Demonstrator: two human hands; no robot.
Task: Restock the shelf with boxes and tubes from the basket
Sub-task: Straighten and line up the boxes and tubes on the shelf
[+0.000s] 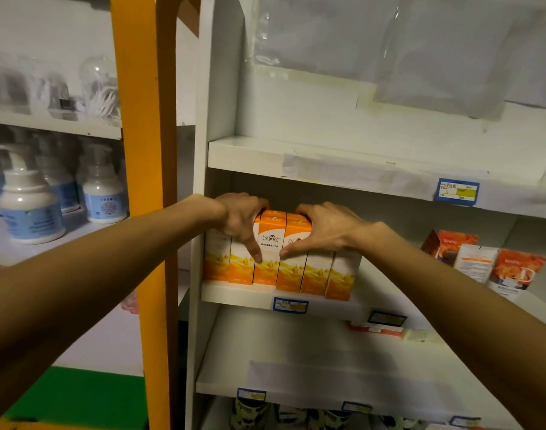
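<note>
**Two hands on a row of orange boxes**

As we look from left to right, we first see white pump bottles [29, 209] with blue labels on a neighbouring rack, blurred, then an orange upright post [147, 181] beside the white shelf [234, 297].

On the middle board of that shelf stands a row of orange and white boxes [277, 259], upright and side by side, close against the left wall. Our left hand [239, 221] lies over the top of the left part of the row, fingers curled over the far edge and thumb pointing down across the box fronts. Our right hand [324, 228] mirrors it on the right part of the row, fingers curled over the tops and thumb stretched across the fronts. The two thumb tips are near each other but apart.

Farther right on the same board we see orange and white pouches [488, 262], well apart from the boxes. Blue price tags [290, 305] sit on the board edges.
</note>
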